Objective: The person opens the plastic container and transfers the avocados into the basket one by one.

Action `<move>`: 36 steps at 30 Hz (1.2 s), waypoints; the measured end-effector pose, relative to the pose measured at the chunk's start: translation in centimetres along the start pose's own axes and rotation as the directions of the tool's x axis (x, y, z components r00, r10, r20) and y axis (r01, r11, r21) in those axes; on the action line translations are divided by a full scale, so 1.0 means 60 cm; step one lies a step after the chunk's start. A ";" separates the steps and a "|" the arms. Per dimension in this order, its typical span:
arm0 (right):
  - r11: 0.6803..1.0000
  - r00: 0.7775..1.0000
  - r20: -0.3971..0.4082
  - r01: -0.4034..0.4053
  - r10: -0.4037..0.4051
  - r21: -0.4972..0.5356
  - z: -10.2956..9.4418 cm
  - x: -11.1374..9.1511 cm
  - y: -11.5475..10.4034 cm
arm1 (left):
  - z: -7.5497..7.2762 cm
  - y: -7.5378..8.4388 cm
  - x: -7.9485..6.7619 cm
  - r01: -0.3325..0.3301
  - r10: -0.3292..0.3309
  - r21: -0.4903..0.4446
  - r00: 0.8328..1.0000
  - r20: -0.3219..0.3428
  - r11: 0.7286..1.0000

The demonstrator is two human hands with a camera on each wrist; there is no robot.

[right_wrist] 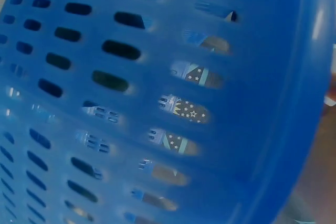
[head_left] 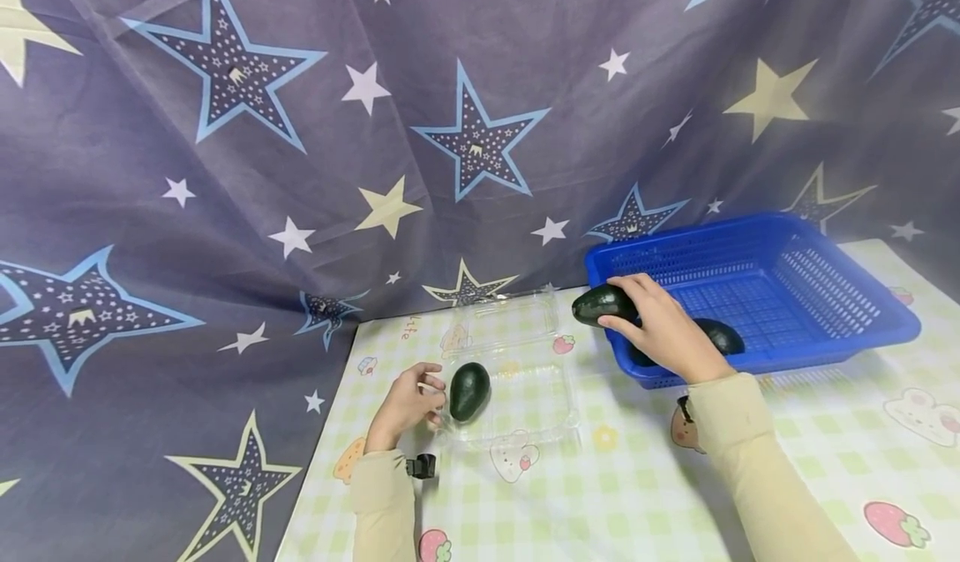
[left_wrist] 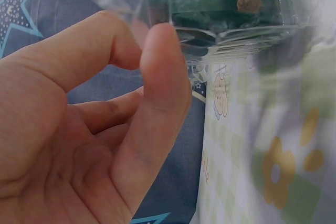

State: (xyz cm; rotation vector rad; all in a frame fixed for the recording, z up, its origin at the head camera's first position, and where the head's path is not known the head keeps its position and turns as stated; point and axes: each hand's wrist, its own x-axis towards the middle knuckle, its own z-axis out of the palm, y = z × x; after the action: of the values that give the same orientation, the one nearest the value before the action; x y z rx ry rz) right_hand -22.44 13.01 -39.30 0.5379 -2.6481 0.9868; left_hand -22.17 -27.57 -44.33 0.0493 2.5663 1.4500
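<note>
Left hand (head_left: pixel 405 403) curves loosely while right hand (head_left: pixel 663 326) grips

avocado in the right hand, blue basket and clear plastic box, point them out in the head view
held avocado (head_left: pixel 597 303): head view, middle of its side
blue basket (head_left: pixel 892 313): head view, right rim
clear plastic box (head_left: pixel 534 397): head view, bare bottom

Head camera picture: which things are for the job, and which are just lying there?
For the job, it seems: held avocado, boxed avocado, clear plastic box, blue basket, dark avocados in the basket.
Just there: starry cloth behind, checked tablecloth underneath.
</note>
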 end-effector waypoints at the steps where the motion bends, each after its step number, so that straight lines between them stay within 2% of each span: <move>1: 1.000 1.000 -0.006 -0.003 0.003 0.003 0.000 0.000 0.001 | 0.000 0.000 0.000 0.001 -0.001 -0.004 1.000 -0.001 1.000; 11: 0.998 0.998 -0.042 -0.048 0.047 -0.031 0.003 0.000 0.016 | 0.003 0.003 0.001 0.003 -0.003 0.010 1.000 -0.030 1.000; 17: 0.995 0.995 -0.047 -0.087 0.085 -0.050 0.003 0.000 0.024 | -0.002 0.045 -0.025 -0.008 0.008 0.001 1.000 -0.005 1.000; 20: 0.992 0.992 -0.035 -0.119 0.118 -0.048 0.005 -0.001 0.027 | -0.004 0.055 -0.033 -0.018 0.018 -0.002 1.000 0.002 1.000; 22: 0.989 0.990 -0.033 -0.141 0.139 -0.043 0.006 -0.002 0.028 | -0.002 0.050 -0.029 -0.017 0.017 0.001 1.000 -0.004 1.000; 29: 0.981 0.979 -0.072 -0.191 0.189 -0.031 0.008 -0.003 0.030 | -0.002 0.005 0.000 0.004 -0.004 0.004 1.000 -0.023 1.000; 36: 0.972 0.971 -0.062 -0.234 0.232 -0.034 0.008 -0.005 0.037 | -0.004 0.000 0.002 -0.015 0.015 -0.012 1.000 0.014 1.000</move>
State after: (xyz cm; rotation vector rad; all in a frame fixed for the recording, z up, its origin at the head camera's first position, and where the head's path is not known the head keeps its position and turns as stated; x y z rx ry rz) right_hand -23.18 14.33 -41.02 0.1875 -2.7169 0.9920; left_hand -22.31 -27.76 -44.25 0.0776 2.5515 1.4642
